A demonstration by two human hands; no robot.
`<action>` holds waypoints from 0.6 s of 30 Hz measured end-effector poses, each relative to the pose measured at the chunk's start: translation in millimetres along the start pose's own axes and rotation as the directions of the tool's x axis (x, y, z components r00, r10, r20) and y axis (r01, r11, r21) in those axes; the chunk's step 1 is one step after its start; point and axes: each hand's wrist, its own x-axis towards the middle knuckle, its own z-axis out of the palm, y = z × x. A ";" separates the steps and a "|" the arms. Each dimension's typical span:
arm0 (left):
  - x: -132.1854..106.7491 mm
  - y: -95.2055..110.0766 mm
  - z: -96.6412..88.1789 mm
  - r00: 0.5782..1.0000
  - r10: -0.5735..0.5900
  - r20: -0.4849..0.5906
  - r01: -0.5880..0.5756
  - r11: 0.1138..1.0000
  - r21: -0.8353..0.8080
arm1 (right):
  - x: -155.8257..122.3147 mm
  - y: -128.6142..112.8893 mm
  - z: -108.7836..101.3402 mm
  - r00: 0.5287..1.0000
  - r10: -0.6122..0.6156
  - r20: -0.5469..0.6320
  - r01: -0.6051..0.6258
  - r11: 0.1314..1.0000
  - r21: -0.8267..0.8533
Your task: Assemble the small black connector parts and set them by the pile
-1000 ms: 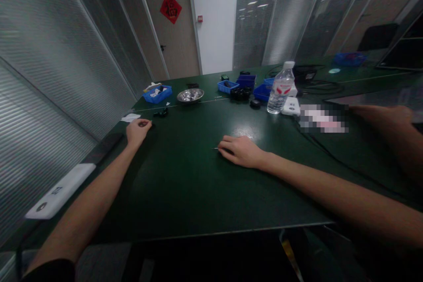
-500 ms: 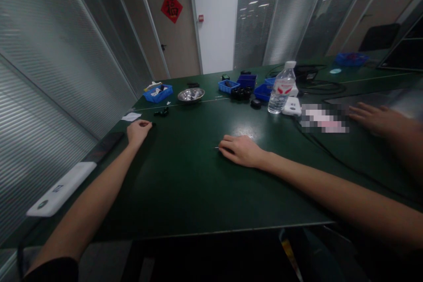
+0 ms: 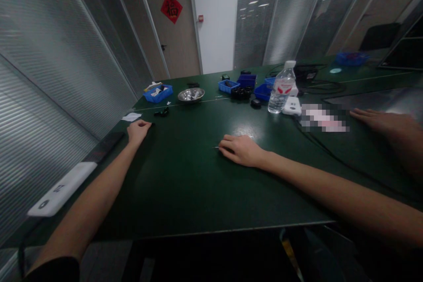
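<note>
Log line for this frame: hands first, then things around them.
left hand: pinching small dark item | right hand: holding thin pale piece | around: white paper, metal bowl, water bottle

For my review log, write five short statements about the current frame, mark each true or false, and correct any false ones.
1. The left hand has a small dark item at its fingertips. True.
2. The right hand is wrapped around the water bottle. False: it is low over the green tabletop, with a thin pale item showing at its fingertips, apart from the bottle.
3. The water bottle is lying on its side. False: it stands upright with its white cap on.
4. A metal dish is to the right of a blue basket. True.
5. Another person's hand shows at the right of the view. True.
</note>
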 end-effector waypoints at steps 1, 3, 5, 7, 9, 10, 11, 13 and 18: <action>0.5 -0.1 0.6 1.000 -0.008 -0.003 0.008 1.000 -0.004 | -0.1 0.0 0.1 1.000 0.001 0.002 -0.001 1.000 -0.002; 1.2 -0.4 1.8 1.000 -0.018 -0.009 0.018 1.000 -0.010 | -0.2 -0.1 0.3 1.000 0.007 0.000 -0.007 1.000 -0.003; 1.9 -0.9 2.6 1.000 -0.019 -0.014 0.019 1.000 -0.013 | -0.2 0.0 0.5 1.000 0.009 -0.006 -0.009 1.000 0.001; 2.6 -1.5 2.9 1.000 -0.017 -0.019 0.017 1.000 -0.011 | 0.0 0.5 0.7 1.000 0.006 -0.004 -0.005 1.000 0.010; 3.0 -2.0 2.6 0.999 -0.018 -0.026 0.018 1.000 -0.002 | 0.1 1.1 1.0 1.000 0.003 0.003 -0.003 1.000 0.013; 3.0 -2.1 2.3 0.999 -0.019 -0.030 0.019 1.000 0.004 | 0.2 1.4 1.1 1.000 0.004 0.005 -0.004 1.000 0.012; 2.8 -2.1 1.9 0.999 -0.018 -0.033 0.018 1.000 0.011 | 0.3 1.7 1.2 1.000 0.005 0.005 -0.005 1.000 0.012; 1.6 -1.6 0.8 1.000 -0.009 -0.029 0.009 1.000 0.026 | 0.3 2.0 1.5 1.000 0.004 0.000 -0.004 1.000 0.013; -4.7 2.7 -1.1 0.999 0.051 -0.011 -0.050 0.995 0.091 | 0.4 1.4 1.2 1.000 0.000 -0.001 0.000 1.000 0.019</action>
